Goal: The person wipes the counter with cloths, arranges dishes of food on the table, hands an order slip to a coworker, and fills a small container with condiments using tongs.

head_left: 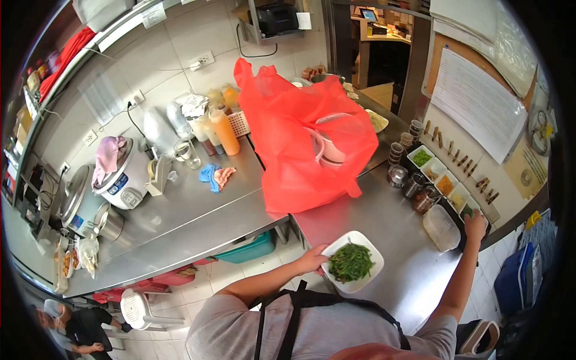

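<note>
My left hand (pixel 313 259) grips the left rim of a white square bowl (pixel 377 271), held level near my chest. Dark green leafy vegetables (pixel 351 262) fill its middle. Over at the right, my right hand (pixel 475 223) reaches into the nearest compartment of a condiment tray (pixel 487 223), at some dark green bits (pixel 467 210). Its fingers look drawn together, but the tips are partly hidden and I cannot make out what they hold. A clear plastic tub (pixel 441 228) sits just left of that hand.
A large red plastic bag (pixel 312 138) with white containers inside stands at the counter's corner. Small metal-lidded jars (pixel 414 185) line the tray. Sauce bottles (pixel 223 131), a rice cooker (pixel 124 174) and a blue-and-red cloth (pixel 217 176) occupy the left counter. Another person (pixel 84 327) sits at lower left.
</note>
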The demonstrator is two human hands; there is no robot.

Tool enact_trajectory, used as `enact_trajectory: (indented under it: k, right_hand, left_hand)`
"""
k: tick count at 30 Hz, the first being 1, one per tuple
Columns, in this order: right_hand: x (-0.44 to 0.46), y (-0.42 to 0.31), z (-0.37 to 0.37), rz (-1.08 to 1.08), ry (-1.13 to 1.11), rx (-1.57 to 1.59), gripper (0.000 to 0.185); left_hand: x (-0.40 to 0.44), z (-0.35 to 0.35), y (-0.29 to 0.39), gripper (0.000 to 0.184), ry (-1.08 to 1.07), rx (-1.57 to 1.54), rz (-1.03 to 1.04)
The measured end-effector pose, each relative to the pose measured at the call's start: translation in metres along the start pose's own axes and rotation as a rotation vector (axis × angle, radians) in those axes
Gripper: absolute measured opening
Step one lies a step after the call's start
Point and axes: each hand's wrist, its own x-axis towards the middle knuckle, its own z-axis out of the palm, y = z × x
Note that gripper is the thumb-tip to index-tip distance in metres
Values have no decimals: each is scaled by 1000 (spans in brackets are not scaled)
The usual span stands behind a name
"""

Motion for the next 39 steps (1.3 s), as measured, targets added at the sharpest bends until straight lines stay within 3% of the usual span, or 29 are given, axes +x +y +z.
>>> enact_trajectory:
  k: [4, 7, 10, 12, 16, 20, 22, 26, 29, 32, 35, 39]
  right_hand:
    - [-11, -14, -6, -133, -375, 606, 29]
    - [-55, -69, -41, -278, -718, 1134, 27]
    - [-109, -144, -80, -597, -1031, 1146, 31]
    - [-147, -199, -79, -763, -1353, 1204, 37]
    - [-237, -343, -56, -913, -1851, 1187, 42]
    - [-310, -475, 2, -1108, -1961, 987, 40]
    - [-327, -527, 12, -901, -1986, 976, 37]
    - [-350, -615, 67, -605, -1599, 988, 45]
    - [-355, -655, 101, -868, -948, 1036, 49]
    - [-354, -681, 106, -693, -888, 1046, 42]
    - [-371, -703, 144, -827, -491, 1135, 41]
    - [-360, -710, 160, -838, -719, 1019, 29]
  left_hand:
    - [-52, -62, -14, 36, 192, -137, 34]
    - [-98, -107, -24, 36, 392, -236, 58]
    - [-138, -156, -39, 36, 520, -299, 91]
    - [-167, -190, -43, 36, 596, -366, 109]
    - [-205, -255, -67, 34, 720, -374, 92]
    - [-237, -305, -91, 30, 781, -381, 132]
    - [-249, -319, -100, 28, 818, -399, 139]
    - [-265, -339, -116, 26, 868, -494, 171]
    - [-265, -346, -114, 24, 904, -528, 143]
    - [-261, -346, -116, 24, 908, -530, 152]
    - [-261, -344, -112, 22, 924, -544, 145]
    - [-261, -346, -116, 20, 957, -521, 95]
